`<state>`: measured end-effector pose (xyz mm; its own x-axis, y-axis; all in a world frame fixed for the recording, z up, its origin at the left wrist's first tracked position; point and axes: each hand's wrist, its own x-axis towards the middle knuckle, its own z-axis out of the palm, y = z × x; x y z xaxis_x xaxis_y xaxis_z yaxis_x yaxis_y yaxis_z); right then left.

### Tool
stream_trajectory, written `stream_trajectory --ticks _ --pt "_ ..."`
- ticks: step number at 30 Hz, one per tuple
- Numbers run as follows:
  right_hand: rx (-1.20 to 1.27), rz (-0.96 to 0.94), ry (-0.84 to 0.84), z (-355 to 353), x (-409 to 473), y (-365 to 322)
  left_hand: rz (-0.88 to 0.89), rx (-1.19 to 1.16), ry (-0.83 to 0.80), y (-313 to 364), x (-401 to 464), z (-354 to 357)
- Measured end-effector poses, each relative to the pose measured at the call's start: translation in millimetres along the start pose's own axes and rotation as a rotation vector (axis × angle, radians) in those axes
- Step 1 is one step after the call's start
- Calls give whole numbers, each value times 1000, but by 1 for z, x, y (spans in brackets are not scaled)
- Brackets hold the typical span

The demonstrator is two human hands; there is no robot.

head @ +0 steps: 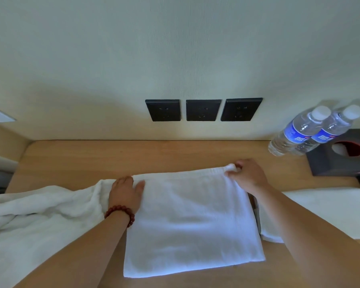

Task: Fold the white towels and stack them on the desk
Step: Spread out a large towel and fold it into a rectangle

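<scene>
A white towel (191, 221) lies folded flat in the middle of the wooden desk (133, 156). My left hand (126, 192), with a red bead bracelet at the wrist, rests on the towel's far left corner, fingers curled over the edge. My right hand (247, 173) pinches the bunched far right corner of the same towel. A rumpled white towel (35, 217) sprawls at the left, touching the folded one. Another white towel (328, 213) lies flat at the right, partly under my right forearm.
Two water bottles (308, 132) stand at the back right beside a dark tissue box (345, 154). Three black wall sockets (203, 110) sit above the desk's back edge. Bare wood shows behind the towels.
</scene>
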<state>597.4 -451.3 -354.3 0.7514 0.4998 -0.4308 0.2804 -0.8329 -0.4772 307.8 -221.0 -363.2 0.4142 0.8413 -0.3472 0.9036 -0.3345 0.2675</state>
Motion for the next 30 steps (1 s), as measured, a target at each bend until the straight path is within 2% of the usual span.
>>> stream_trajectory --ticks 3,6,11,22,28,30 --pt "-11 -35 -37 -2 -1 0 -156 -201 -58 9 1 -14" --pt "-60 -107 20 -4 -9 -3 -106 -189 -89 14 0 -21" --pt "-15 -165 80 -5 -31 -2 -55 -242 -42 17 -21 -25" --pt "462 4 91 -24 -95 -2 43 -368 17 -2 -87 -62" --pt "610 54 52 -37 -165 19 171 -482 -58 -29 -151 -75" --pt "625 102 30 -39 -188 29 178 -500 -140 -37 -164 -75"
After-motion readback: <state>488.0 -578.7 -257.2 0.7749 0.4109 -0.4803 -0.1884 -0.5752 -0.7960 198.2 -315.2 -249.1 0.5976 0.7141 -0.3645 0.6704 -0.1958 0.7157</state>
